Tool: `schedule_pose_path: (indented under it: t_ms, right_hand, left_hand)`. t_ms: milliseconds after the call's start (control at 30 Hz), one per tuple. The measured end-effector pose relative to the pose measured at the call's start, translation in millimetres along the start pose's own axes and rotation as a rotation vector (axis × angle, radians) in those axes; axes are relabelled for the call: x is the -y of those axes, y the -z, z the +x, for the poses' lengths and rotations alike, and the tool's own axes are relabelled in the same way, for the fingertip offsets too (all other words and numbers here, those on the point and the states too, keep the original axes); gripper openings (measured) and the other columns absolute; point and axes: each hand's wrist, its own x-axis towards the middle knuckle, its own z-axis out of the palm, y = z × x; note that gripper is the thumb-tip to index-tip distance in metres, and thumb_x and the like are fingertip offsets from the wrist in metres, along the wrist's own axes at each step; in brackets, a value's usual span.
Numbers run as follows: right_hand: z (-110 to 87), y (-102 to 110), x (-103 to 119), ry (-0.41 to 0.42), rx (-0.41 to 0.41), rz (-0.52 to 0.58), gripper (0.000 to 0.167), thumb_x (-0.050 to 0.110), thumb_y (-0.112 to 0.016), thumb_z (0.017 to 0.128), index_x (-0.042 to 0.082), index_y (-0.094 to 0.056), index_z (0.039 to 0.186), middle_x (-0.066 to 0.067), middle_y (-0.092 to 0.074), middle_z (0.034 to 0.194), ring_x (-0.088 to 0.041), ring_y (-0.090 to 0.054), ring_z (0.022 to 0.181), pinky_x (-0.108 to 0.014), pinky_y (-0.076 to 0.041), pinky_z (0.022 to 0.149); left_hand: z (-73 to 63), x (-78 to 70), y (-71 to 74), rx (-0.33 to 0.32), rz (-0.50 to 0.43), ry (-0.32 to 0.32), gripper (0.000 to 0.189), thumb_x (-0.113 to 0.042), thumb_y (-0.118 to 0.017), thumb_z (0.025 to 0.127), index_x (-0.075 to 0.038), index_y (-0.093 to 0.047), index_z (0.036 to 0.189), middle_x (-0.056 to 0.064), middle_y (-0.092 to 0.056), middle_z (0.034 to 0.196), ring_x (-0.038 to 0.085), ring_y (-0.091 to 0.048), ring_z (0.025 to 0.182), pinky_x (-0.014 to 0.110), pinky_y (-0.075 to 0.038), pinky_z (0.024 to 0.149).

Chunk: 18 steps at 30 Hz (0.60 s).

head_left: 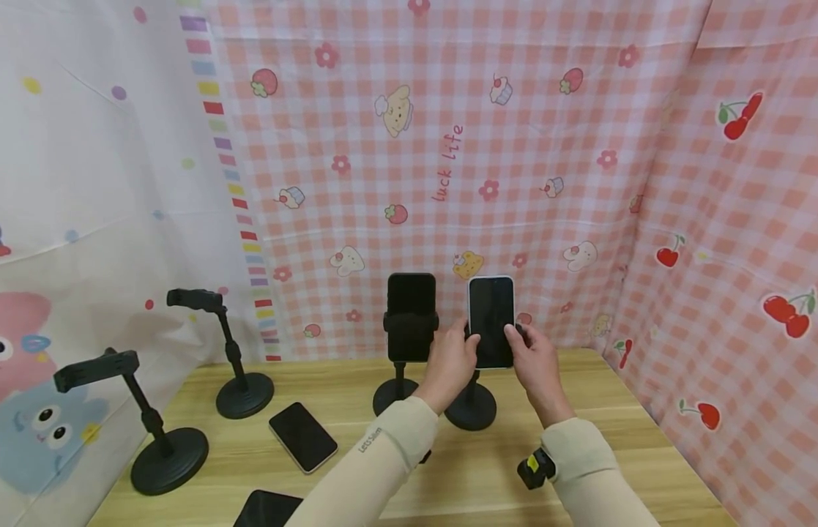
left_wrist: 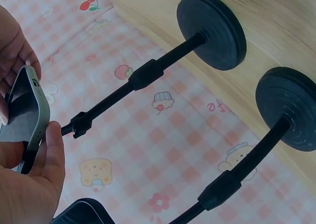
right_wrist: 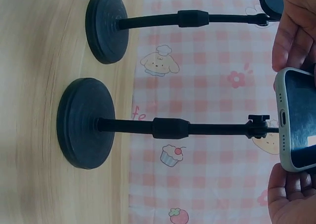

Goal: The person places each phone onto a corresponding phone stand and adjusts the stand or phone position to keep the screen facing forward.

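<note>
A smartphone (head_left: 491,311) with a pale edge and dark screen stands upright at the top of a black phone stand (head_left: 471,408). My left hand (head_left: 452,360) holds its left side, thumb at the front edge. On the opposite side, my right hand (head_left: 537,366) grips the phone, its thumb over the screen. Bits of black clamp show beside the fingers; how firmly they hold the phone is hidden. The right wrist view shows the phone's bottom edge (right_wrist: 283,117) between both hands, with the stand's pole (right_wrist: 217,129) behind. Left of it, another stand (head_left: 394,396) carries a black phone (head_left: 411,293).
Two stands with bare clamps, a nearer one (head_left: 169,461) and a farther one (head_left: 244,395), are at the left. A phone (head_left: 303,437) lies near them on the wooden table (head_left: 474,483); another phone (head_left: 266,510) is partly cut off at the bottom. A checked curtain (head_left: 356,146) hangs behind.
</note>
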Motion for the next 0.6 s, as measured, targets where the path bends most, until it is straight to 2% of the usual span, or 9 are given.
schedule_pose_path:
  t_ms: [133, 200, 400, 600]
  right_hand:
    - [-0.6, -1.9, 0.0, -0.007, -0.012, -0.017, 0.042, 0.037, -0.055, 0.102, -0.002, -0.065, 0.116, -0.016, -0.061, 0.098, -0.026, -0.051, 0.088, -0.031, -0.041, 0.075]
    - [-1.1, -2.8, -0.3, -0.007, -0.017, -0.016, 0.042, 0.036, -0.055, 0.103, -0.002, -0.065, 0.116, -0.018, -0.061, 0.101, -0.027, -0.052, 0.089, -0.031, -0.042, 0.077]
    - [-3.9, -5.4, -0.9, 0.016, -0.031, -0.019, 0.038, 0.032, -0.056, 0.103, -0.003, -0.065, 0.114, -0.018, -0.063, 0.100, -0.028, -0.054, 0.087, -0.032, -0.044, 0.076]
    - [-6.1, -7.4, -2.7, 0.037, -0.039, -0.026, 0.033, 0.030, -0.057, 0.102, -0.001, -0.065, 0.110, -0.016, -0.060, 0.090, -0.027, -0.052, 0.083, -0.032, -0.043, 0.071]
  left_hand:
    - [-0.5, 1.8, 0.3, 0.003, -0.007, 0.009, 0.040, -0.022, -0.056, 0.103, -0.004, -0.053, 0.138, 0.015, -0.063, 0.126, 0.028, -0.061, 0.111, 0.045, -0.051, 0.094]
    - [-0.8, 2.7, 0.3, 0.005, -0.015, 0.014, 0.040, -0.022, -0.056, 0.103, -0.004, -0.052, 0.138, 0.015, -0.063, 0.126, 0.028, -0.061, 0.112, 0.046, -0.050, 0.094]
    - [-1.5, 5.8, 0.5, 0.006, -0.025, 0.016, 0.041, -0.022, -0.057, 0.102, -0.003, -0.053, 0.138, 0.014, -0.063, 0.123, 0.027, -0.062, 0.109, 0.044, -0.052, 0.091]
    - [-1.4, 8.7, 0.8, 0.003, -0.008, 0.003, 0.040, -0.022, -0.057, 0.102, -0.003, -0.053, 0.138, 0.014, -0.063, 0.123, 0.028, -0.062, 0.109, 0.045, -0.051, 0.093]
